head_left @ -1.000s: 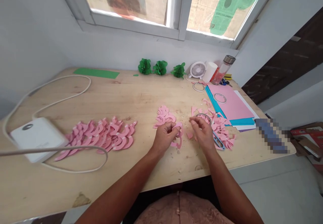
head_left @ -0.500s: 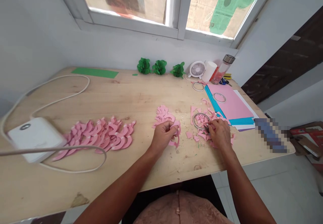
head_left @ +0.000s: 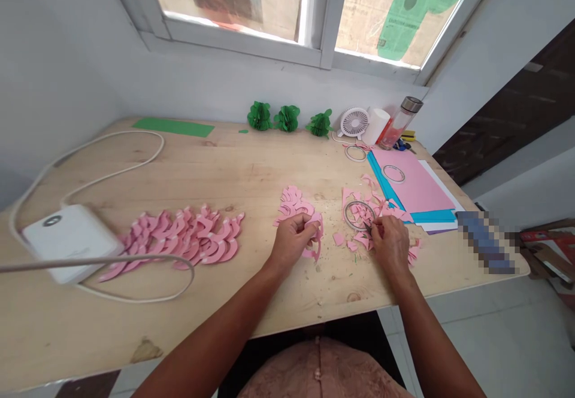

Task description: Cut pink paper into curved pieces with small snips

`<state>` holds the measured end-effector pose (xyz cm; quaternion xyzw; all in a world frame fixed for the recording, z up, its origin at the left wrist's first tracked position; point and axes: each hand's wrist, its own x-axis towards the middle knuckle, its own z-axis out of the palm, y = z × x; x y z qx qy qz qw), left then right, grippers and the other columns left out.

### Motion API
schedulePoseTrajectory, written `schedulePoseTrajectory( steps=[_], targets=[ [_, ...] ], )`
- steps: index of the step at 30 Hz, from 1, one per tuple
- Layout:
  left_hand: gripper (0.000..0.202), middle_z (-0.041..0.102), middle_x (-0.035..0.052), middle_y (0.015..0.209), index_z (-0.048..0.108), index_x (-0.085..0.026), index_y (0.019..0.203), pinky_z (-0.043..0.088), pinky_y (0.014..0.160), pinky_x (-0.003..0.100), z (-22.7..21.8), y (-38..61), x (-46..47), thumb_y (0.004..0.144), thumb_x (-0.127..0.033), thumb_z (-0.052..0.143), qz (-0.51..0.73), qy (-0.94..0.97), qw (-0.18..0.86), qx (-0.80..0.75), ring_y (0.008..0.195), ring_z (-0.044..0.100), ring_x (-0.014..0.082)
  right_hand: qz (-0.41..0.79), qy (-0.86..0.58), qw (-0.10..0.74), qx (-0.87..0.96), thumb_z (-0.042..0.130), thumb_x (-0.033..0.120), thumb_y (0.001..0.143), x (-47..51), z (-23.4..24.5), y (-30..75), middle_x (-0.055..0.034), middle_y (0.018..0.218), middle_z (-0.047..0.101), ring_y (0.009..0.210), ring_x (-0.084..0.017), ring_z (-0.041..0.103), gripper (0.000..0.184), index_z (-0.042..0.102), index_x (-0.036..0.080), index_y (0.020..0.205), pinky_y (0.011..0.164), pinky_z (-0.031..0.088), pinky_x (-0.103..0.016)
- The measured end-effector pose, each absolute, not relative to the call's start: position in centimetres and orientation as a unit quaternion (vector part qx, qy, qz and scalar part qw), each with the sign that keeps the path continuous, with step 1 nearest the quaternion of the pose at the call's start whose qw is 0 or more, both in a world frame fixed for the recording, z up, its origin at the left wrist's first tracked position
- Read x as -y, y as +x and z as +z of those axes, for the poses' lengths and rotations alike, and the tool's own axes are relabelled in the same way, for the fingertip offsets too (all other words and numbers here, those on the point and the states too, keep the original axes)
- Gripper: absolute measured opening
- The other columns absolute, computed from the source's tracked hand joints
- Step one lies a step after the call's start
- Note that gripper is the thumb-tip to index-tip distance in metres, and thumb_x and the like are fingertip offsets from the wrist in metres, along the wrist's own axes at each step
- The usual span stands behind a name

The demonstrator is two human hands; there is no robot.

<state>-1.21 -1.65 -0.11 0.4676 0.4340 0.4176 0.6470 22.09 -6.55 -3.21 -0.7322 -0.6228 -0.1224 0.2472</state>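
Note:
Between the thumb and fingers of my left hand (head_left: 294,236) is a curved pink paper cutout (head_left: 317,245), held just above the table. A small stack of pink paper cutouts (head_left: 291,199) lies right behind that hand. My right hand (head_left: 390,242) is closed over a heap of pink paper scraps (head_left: 359,212). A small dark pointed tip shows at its fingertips; most of that object is hidden by the hand. Close to these fingers, a roll of thin tape (head_left: 345,213) lies among the scraps.
Overlapping pink wavy strips (head_left: 215,245) lie at left beside a white power bank (head_left: 67,242) with a looping cable. Green paper balls (head_left: 286,119), a small fan (head_left: 354,124) and a glass bottle (head_left: 401,125) stand at the back. Coloured paper sheets (head_left: 415,185) lie at right.
The view has shifted slightly. My right hand has moved a little within the scraps, still closed. My left hand keeps the pink cutout in nearly the same place.

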Motion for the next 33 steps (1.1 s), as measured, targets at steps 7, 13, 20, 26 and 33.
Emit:
schedulePoseTrajectory(
  steps=[7, 13, 20, 26, 33],
  targets=[
    [0.020, 0.056, -0.0006, 0.053, 0.053, -0.014, 0.060, 0.038, 0.042, 0.019, 0.0, -1.2, 1.7, 0.067, -0.031, 0.062, 0.416, 0.465, 0.651, -0.432, 0.043, 0.047, 0.0075, -0.115, -0.741, 0.293, 0.593, 0.046, 0.024, 0.081, 6.6, -3.2, 21.6, -0.0058, 0.072, 0.058, 0.069, -0.021, 0.048, 0.011, 0.054, 0.019, 0.075, 0.066, 0.033, -0.034],
    [0.021, 0.057, 0.0004, 0.055, 0.053, -0.015, 0.059, 0.038, 0.042, 0.019, 0.0, -1.3, 1.7, 0.067, -0.032, 0.062, 0.419, 0.466, 0.655, -0.424, 0.045, 0.049, 0.0080, -0.052, -0.753, 0.391, 0.527, 0.048, 0.032, 0.080, 6.7, -2.4, 21.3, -0.0054, 0.073, 0.060, 0.069, -0.020, 0.050, 0.016, 0.057, 0.018, 0.077, 0.066, 0.039, -0.034],
    [0.021, 0.059, 0.0021, 0.056, 0.053, -0.014, 0.061, 0.038, 0.040, 0.019, -0.4, -1.1, 1.6, 0.066, -0.032, 0.063, 0.426, 0.449, 0.669, -0.411, 0.046, 0.050, 0.0088, 0.282, -0.640, 0.555, 0.451, 0.057, 0.037, 0.076, 6.9, 0.1, 17.4, -0.0044, 0.081, 0.062, 0.076, -0.018, 0.059, 0.022, 0.056, 0.018, 0.088, 0.067, 0.047, -0.031],
    [0.019, 0.055, -0.0016, 0.053, 0.052, -0.015, 0.061, 0.038, 0.042, 0.018, -0.5, -1.1, 1.6, 0.068, -0.030, 0.061, 0.443, 0.455, 0.654, -0.412, 0.045, 0.048, 0.0075, 0.325, -0.601, 0.516, 0.516, 0.058, 0.030, 0.075, 6.7, 0.0, 11.5, -0.0029, 0.082, 0.062, 0.066, -0.014, 0.055, 0.034, 0.051, 0.020, 0.107, 0.058, 0.044, -0.026],
    [0.017, 0.050, -0.0053, 0.049, 0.052, -0.015, 0.061, 0.038, 0.042, 0.018, -0.1, -1.2, 1.7, 0.066, -0.029, 0.061, 0.453, 0.441, 0.647, -0.426, 0.042, 0.046, 0.0066, 0.281, -0.618, 0.516, 0.523, 0.057, 0.025, 0.075, 6.1, -0.9, 9.6, -0.0011, 0.079, 0.058, 0.066, -0.014, 0.052, 0.040, 0.047, 0.020, 0.114, 0.061, 0.044, -0.027]
  ],
)
